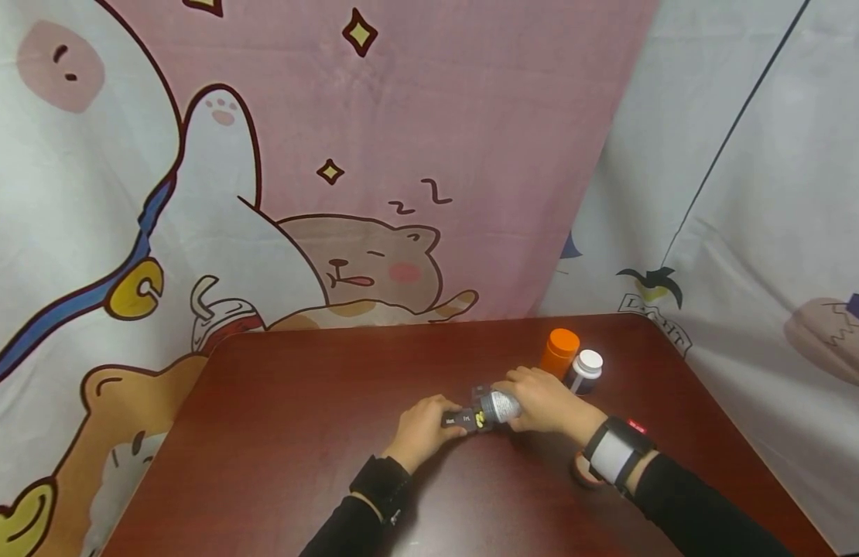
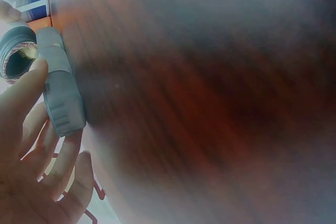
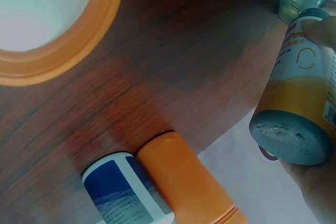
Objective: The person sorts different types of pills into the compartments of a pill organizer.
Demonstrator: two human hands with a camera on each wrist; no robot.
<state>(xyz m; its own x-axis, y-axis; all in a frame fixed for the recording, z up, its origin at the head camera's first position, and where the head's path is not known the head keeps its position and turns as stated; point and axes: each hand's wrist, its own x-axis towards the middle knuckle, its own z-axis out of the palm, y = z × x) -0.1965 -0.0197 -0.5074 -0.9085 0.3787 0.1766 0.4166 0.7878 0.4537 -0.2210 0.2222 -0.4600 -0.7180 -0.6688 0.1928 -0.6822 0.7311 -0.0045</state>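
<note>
My left hand [image 1: 419,432] holds a narrow grey pill organizer [image 1: 460,419] just above the brown table, thumb on top and fingers beneath. Small letters mark its lids, and yellow pills [image 1: 480,419] show at the end toward the bottle. With my right hand [image 1: 541,401] I grip a dark pill bottle [image 3: 296,98] bearing a white and yellow label. It lies tipped on its side, its mouth toward the organizer. In the left wrist view the bottle's uncapped mouth [image 2: 20,61] has pale pills inside, right beside the organizer.
Behind my right hand stand an orange bottle [image 1: 559,352] and a white-capped bottle [image 1: 586,368] with a blue and white label. A round thing with an orange rim [image 3: 107,24] lies under my right wrist, near a small red item [image 1: 636,426]. Printed cloth hangs behind the table [image 1: 318,371].
</note>
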